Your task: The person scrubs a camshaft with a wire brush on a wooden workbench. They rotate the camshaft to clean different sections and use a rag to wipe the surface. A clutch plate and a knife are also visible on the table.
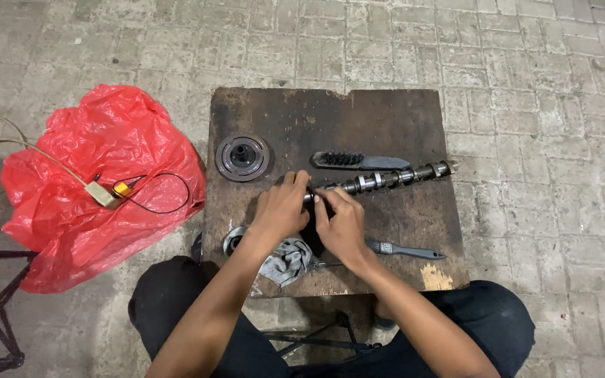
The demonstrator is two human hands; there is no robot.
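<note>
Head view: dark, stained wooden board [400, 112] on grey paving. Camshaft [386, 179], steel, lobed, lies slantwise across the board; its near end is gripped by left hand [281, 208] and right hand [339, 225], fingers curled, forearms converging. Round metal disc [242, 157] upper left; wire brush [358, 161] above the shaft; paintbrush [406, 250] and grey rag [287, 263] near the wrists. Crumpled red plastic bag [92, 182] lies left
</note>
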